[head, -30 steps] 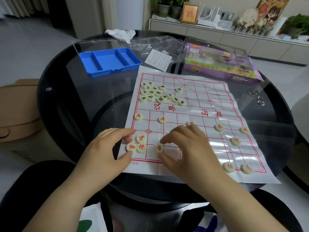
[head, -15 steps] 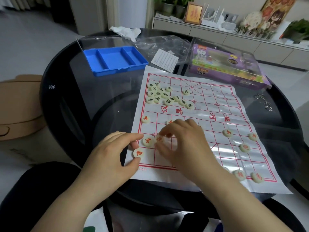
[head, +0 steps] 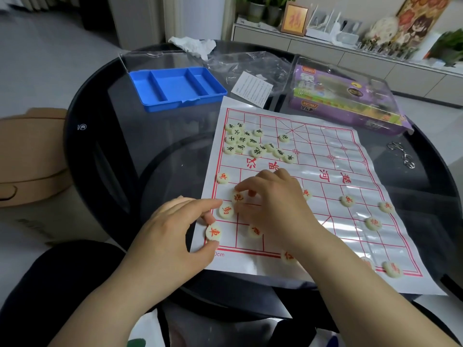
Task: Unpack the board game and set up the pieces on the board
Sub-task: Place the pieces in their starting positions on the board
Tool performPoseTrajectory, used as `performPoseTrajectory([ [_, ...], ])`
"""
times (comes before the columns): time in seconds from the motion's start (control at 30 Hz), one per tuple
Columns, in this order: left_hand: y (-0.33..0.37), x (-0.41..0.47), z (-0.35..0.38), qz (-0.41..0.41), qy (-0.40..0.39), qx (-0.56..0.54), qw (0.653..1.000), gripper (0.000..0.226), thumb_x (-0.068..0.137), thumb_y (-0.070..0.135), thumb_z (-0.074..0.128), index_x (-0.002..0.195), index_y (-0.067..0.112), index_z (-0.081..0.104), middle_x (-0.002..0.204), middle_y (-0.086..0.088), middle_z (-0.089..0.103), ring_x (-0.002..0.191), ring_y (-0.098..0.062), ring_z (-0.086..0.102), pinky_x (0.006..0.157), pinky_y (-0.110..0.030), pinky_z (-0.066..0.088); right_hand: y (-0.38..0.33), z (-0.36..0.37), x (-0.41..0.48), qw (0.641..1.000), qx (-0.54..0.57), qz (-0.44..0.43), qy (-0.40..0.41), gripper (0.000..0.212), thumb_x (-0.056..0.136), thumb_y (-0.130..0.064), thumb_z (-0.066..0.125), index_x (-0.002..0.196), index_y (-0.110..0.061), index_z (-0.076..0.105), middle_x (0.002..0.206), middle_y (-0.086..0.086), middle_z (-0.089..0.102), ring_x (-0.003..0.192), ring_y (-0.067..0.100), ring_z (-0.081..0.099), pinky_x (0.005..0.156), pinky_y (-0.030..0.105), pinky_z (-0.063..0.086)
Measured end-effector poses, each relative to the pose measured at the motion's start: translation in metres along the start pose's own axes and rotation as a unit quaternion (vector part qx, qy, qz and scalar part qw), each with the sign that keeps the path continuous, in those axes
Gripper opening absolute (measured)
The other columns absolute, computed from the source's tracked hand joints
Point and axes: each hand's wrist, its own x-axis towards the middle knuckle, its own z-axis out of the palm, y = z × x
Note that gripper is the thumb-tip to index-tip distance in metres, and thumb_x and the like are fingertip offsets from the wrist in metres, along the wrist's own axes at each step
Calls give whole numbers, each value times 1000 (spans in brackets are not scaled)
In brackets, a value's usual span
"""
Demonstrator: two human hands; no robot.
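Observation:
The white board sheet with its red grid lies on the dark glass table. Several black-lettered pieces are heaped at its far left corner. Red-lettered pieces stand spread over the near half. My right hand pinches a red cannon piece between fingertip and thumb, just above a red horse piece. My left hand sits at the near left corner, with thumb and middle finger touching either side of a red chariot piece. My right wrist hides part of the near rows.
An empty blue tray stands at the far left of the table, with a clear lid behind it. A purple game box, a folded leaflet and a plastic bag lie beyond the board. A metal wire puzzle is at the right.
My right hand moved up and left, taking the red cannon piece from beside the chariot piece to a spot above the horse piece. My left hand stayed at the corner.

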Motion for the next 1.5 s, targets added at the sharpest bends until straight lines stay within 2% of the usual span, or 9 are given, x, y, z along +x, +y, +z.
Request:
performPoseTrajectory([
  [0.13, 1, 0, 0, -2, -8, 6, 1000, 47, 59, 43, 54, 96, 61, 32, 118, 39, 30, 106, 22, 33, 79, 9, 25, -1, -4, -4, 999, 31, -9, 22, 36, 88, -36, 52, 123, -31, 50, 118, -9, 53, 110, 14, 35, 80, 23, 21],
  [0.33, 0, 0, 1, -5, -7, 9, 1000, 45, 63, 37, 53, 96, 62, 35, 116, 34, 36, 107, 13, 37, 77, 8, 26, -6, -6, -12, 998, 46, -36, 26, 34, 87, -32, 56, 120, -26, 56, 120, -7, 55, 111, 16, 38, 81, 22, 21],
  [0.47, -1, -1, 1, 6, -4, 1, 1000, 36, 65, 44, 51, 98, 57, 49, 113, 30, 42, 104, 24, 34, 84, 11, 17, -9, -5, -14, 998, 45, -40, 25, 35, 86, -33, 57, 120, -24, 57, 120, -4, 55, 111, 19, 39, 83, 26, 25],
  [0.63, -1, -5, 0, 28, 35, -2, 999, 52, 64, 49, 46, 115, 44, 39, 108, 23, 48, 101, 30, 32, 94, 9, 8, -17, 2, -14, 998, 18, -50, 40, 36, 76, -36, 58, 105, -17, 67, 99, 5, 65, 94, 30, 51, 74, 31, 27],
  [0.83, -6, -7, -1, 24, 88, 21, 996, 55, 60, 48, 60, 111, 40, 42, 103, 21, 48, 96, 33, 31, 93, -5, 22, -22, -1, -12, 999, -17, -33, 7, 41, 88, -43, 48, 126, -27, 50, 125, -5, 48, 114, 18, 33, 85, 27, 23],
  [0.97, -9, -6, -1, 22, 78, 31, 996, 52, 62, 54, 50, 111, 39, 43, 103, 17, 49, 97, 15, 42, 101, 1, 14, -23, 3, -11, 999, -19, -24, 28, 34, 87, -40, 52, 117, -24, 59, 120, -3, 53, 110, 20, 36, 78, 25, 17],
  [1.13, -10, -7, -1, 39, 75, 42, 996, 46, 64, 52, 50, 107, 36, 47, 83, 15, 55, 93, 8, 44, 103, 0, 10, -17, 1, -14, 995, 11, -20, 100, 23, 74, -28, 63, 90, -14, 72, 88, 4, 68, 86, 30, 55, 71, 31, 31],
  [1.4, -9, -8, 5, 60, 94, 63, 992, 38, 66, 49, 52, 102, 35, 49, 74, 22, 53, 85, 2, 48, 103, -6, 19, -12, -2, -50, 994, 33, -47, 96, 22, 59, -29, 63, 77, -20, 73, 73, -7, 69, 66, 19, 60, 56, 27, 47],
  [1.5, -9, -7, 6, 63, 100, 89, 989, 38, 66, 50, 51, 101, 34, 51, 74, 22, 54, 83, -2, 49, 102, -22, 32, -15, 3, -55, 993, 24, -67, 95, 22, 57, -29, 63, 76, -23, 73, 72, -10, 69, 63, 17, 60, 54, 22, 46],
])
